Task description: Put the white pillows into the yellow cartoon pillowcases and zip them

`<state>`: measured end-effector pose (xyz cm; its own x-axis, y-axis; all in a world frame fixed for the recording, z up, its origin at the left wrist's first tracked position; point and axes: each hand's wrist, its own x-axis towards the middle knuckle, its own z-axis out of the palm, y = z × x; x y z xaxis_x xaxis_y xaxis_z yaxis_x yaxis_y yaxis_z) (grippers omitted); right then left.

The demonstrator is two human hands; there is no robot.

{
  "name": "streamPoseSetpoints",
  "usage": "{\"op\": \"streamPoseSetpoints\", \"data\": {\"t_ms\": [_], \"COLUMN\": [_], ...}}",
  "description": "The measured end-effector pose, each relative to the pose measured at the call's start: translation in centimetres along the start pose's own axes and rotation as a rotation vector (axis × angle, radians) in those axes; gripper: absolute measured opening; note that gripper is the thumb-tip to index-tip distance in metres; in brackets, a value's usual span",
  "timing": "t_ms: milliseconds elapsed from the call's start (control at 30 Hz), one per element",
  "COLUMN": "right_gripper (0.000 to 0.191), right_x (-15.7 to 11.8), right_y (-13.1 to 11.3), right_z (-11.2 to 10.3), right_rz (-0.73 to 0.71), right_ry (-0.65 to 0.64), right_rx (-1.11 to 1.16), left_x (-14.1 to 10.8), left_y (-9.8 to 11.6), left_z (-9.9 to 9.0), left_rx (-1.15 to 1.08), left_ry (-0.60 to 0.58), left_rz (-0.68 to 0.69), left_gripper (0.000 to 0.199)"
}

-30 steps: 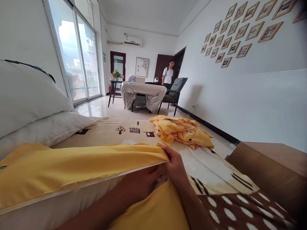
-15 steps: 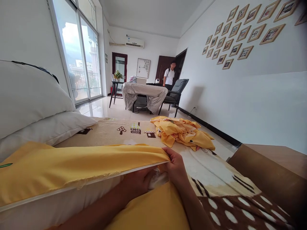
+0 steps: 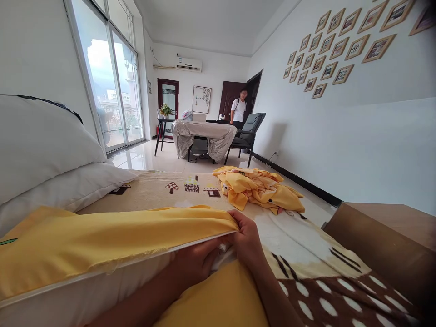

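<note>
A yellow pillowcase point(image 3: 102, 240) lies across the front of the bed with a white pillow point(image 3: 85, 295) showing at its open edge. My right hand point(image 3: 247, 238) pinches the upper hem of the pillowcase at its corner. My left hand point(image 3: 197, 261) reaches into the opening and presses on the white pillow's corner; its fingers are partly hidden by the fabric.
Two bare white pillows point(image 3: 41, 150) are stacked at the left. A crumpled yellow cloth point(image 3: 259, 188) lies on the patterned bedspread point(image 3: 306, 254). A wooden headboard edge point(image 3: 381, 240) runs at the right. A person point(image 3: 238, 109) stands by a covered table point(image 3: 204, 134) and chair point(image 3: 248, 131) far back.
My left hand has shifted slightly inside the pillowcase opening, pushing the pillow corner. My right hand keeps its hold on the hem. The view has moved a little.
</note>
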<state>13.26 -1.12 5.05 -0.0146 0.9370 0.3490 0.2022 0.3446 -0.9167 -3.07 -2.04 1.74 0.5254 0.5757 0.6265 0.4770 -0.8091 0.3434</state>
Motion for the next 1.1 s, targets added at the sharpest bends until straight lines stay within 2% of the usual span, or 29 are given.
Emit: {"op": "streamPoseSetpoints", "data": {"t_ms": [300,500,633,867,1100], "right_gripper": [0.043,0.048,0.045,0.040,0.044], "right_x": [0.0,0.0,0.0,0.1,-0.3], "right_y": [0.0,0.3,0.3,0.3,0.1], "right_z": [0.1,0.2,0.1,0.2,0.2], "right_rz": [-0.013,-0.022,-0.006,-0.035,-0.030], "right_ry": [0.000,0.009,0.006,0.073,0.085], "right_rx": [-0.002,-0.003,-0.044,-0.152,-0.144], "left_x": [0.7,0.7,1.0,1.4,0.4], "left_y": [0.6,0.5,0.5,1.1,0.6], "left_z": [-0.7,-0.6,-0.5,-0.5,0.2], "left_rx": [-0.012,-0.057,-0.110,-0.187,-0.261], "left_ry": [-0.108,-0.134,-0.167,-0.126,0.000], "left_rz": [0.037,-0.046,-0.166,-0.316,-0.404], "left_gripper": [0.032,0.034,0.037,0.039,0.039]}}
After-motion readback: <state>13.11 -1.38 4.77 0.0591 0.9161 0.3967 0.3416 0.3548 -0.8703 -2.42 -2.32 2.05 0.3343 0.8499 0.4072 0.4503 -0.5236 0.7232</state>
